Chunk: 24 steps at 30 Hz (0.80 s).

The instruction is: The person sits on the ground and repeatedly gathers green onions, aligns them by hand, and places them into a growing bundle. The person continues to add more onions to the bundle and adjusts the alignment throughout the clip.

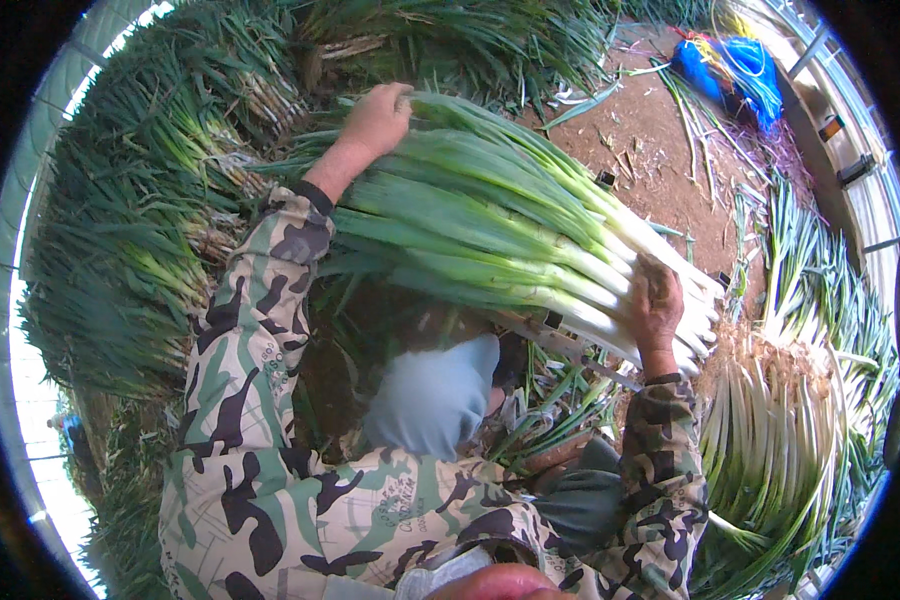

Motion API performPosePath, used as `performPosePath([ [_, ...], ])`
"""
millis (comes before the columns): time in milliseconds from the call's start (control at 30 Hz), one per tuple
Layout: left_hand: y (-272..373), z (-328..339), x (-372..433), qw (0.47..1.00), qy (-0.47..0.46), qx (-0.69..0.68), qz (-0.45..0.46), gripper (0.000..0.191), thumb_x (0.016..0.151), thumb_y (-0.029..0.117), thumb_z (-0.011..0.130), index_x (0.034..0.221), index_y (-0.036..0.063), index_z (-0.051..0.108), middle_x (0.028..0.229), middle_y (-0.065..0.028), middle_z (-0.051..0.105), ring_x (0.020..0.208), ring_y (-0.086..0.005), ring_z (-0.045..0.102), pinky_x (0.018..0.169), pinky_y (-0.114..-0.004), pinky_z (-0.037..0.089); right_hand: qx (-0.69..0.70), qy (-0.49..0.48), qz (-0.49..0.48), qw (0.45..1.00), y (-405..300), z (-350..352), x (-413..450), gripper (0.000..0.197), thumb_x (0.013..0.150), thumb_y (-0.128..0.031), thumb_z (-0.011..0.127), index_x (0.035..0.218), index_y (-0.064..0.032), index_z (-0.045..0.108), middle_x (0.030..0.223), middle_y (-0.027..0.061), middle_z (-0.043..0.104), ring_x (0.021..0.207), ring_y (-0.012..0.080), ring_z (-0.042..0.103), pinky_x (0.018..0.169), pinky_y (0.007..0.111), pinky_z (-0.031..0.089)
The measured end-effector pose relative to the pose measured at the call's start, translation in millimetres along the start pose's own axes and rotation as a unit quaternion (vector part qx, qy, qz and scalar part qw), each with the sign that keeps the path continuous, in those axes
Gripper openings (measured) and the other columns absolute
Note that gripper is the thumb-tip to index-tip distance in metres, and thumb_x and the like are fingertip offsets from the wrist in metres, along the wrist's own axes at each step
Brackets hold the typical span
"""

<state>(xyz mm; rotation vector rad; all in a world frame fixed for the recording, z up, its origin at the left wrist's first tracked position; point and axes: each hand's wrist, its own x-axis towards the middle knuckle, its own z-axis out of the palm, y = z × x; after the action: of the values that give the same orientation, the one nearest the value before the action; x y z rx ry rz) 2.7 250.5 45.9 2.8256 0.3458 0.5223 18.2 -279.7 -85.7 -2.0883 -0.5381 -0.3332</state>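
A broad bundle of long green onions (480,210) lies across the view, leaves towards the left and white stalks towards the right. At the upper left, my left hand (379,120) grips leaves at the bundle's far edge. My right hand (656,300) is curled over the white stalks near the root ends, its fingertips partly hidden. Beneath the bundle shows part of a narrow support (547,337) with small black blocks (606,178) at its edges.
Heaped green onions (135,225) fill the left side, with more at the top. Another pile (772,420) lies at right, roots exposed. Blue plastic material (750,71) sits upper right on soil (645,142) scattered with leaf scraps. My knee (435,397) is below the bundle.
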Motion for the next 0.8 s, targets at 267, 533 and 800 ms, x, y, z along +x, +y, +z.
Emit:
performPosePath([
  [267, 1, -11, 19, 0.99, -0.087, 0.014, 0.107, 0.052, 0.091, 0.016, 0.069, 0.143, 0.0112, 0.066, 0.132, -0.018, 0.071, 0.125, -0.0405, 0.067, 0.109, -0.048, 0.053, -0.028, -0.001, -0.015, 0.999, 1, -4, -1, 0.025, 0.096, -0.018, 0.07, 0.119, -0.0115, 0.077, 0.117, 0.0118, 0.076, 0.11, 0.0357, 0.069, 0.1, 0.046, 0.053],
  [533, 7, -19, 20, 0.986, -0.117, 0.011, 0.121, 0.033, 0.09, 0.024, 0.07, 0.115, 0.0023, 0.076, 0.108, -0.026, 0.075, 0.106, -0.0453, 0.071, 0.094, -0.053, 0.056, -0.049, 0.024, -0.05, 0.997, 7, 1, -6, 0.027, 0.094, -0.022, 0.073, 0.119, -0.0121, 0.075, 0.115, 0.0117, 0.076, 0.109, 0.0362, 0.07, 0.098, 0.047, 0.054],
  [800, -15, -23, 24, 0.979, -0.171, -0.11, -0.022, 0.036, 0.094, 0.03, 0.07, 0.11, -0.0025, 0.075, 0.097, -0.0169, 0.077, 0.09, -0.0293, 0.072, 0.084, -0.044, 0.055, -0.061, 0.018, -0.029, 0.998, -5, -2, 1, 0.019, 0.093, -0.017, 0.073, 0.111, -0.0106, 0.075, 0.108, 0.0126, 0.076, 0.104, 0.0378, 0.069, 0.096, 0.048, 0.053],
])
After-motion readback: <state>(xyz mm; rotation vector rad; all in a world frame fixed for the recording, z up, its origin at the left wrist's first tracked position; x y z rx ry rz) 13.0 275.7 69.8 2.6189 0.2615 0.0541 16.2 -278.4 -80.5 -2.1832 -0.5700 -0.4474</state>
